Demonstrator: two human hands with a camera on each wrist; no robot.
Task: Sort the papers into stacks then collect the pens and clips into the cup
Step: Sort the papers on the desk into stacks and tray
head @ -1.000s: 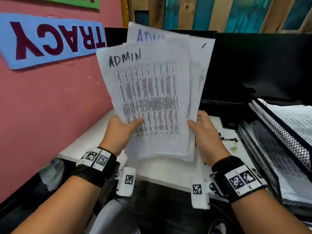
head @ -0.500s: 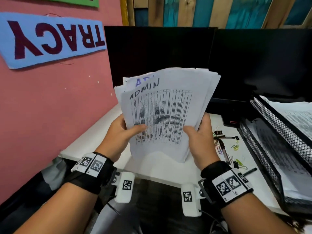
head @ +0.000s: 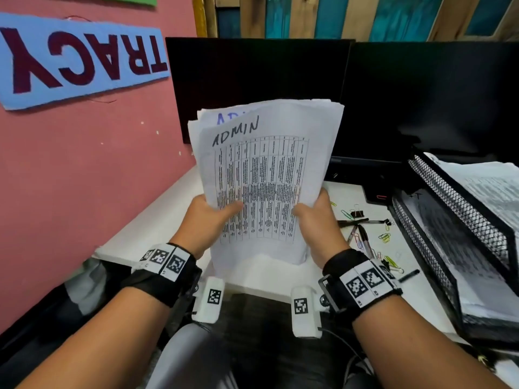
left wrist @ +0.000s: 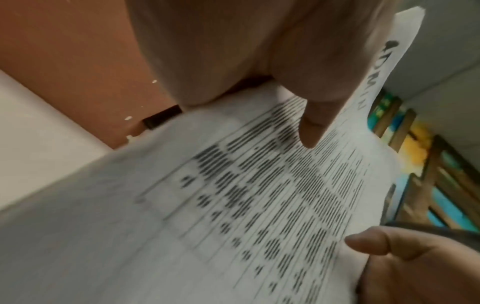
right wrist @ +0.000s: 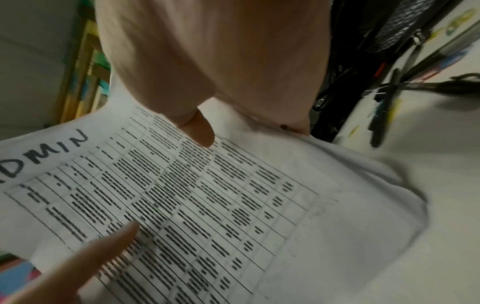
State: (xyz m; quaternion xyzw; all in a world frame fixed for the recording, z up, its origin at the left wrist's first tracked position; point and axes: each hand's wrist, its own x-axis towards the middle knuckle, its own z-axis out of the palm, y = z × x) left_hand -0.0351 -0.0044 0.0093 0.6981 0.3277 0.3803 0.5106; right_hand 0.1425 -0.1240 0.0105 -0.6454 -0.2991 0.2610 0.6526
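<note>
A sheaf of papers (head: 264, 175) is held upright above the near edge of the white desk (head: 157, 220), between both hands. The front sheet carries a printed table and the handwritten word "ADMIN" at its top; a sheet behind shows blue lettering, only partly visible. The top edges of the sheets are fanned unevenly.

The left hand (head: 207, 220) grips the sheaf at its lower left edge: the thumb is laid across the front sheet, and the remaining fingers are hidden behind the paper. The right hand (head: 317, 223) grips the lower right edge in the same manner, thumb on the front, fingers behind. In the left wrist view the left thumb (left wrist: 311, 131) is seen pressed flat on the printed table. In the right wrist view the right thumb (right wrist: 200, 129) is likewise seen on the sheet.

On the desk to the right of the sheaf, pens (head: 363, 237) and coloured paper clips (head: 384, 237) are scattered, with a black binder clip (head: 357, 212) among them. The cup is not identified in any view.

Further right, a black mesh tray rack (head: 455, 220) is noted, with papers lying in its tiers. Dark monitors (head: 252, 80) stand behind the sheaf. A blue sign (head: 78, 57) reading "TRACY" is fixed upside down on the pink wall.
</note>
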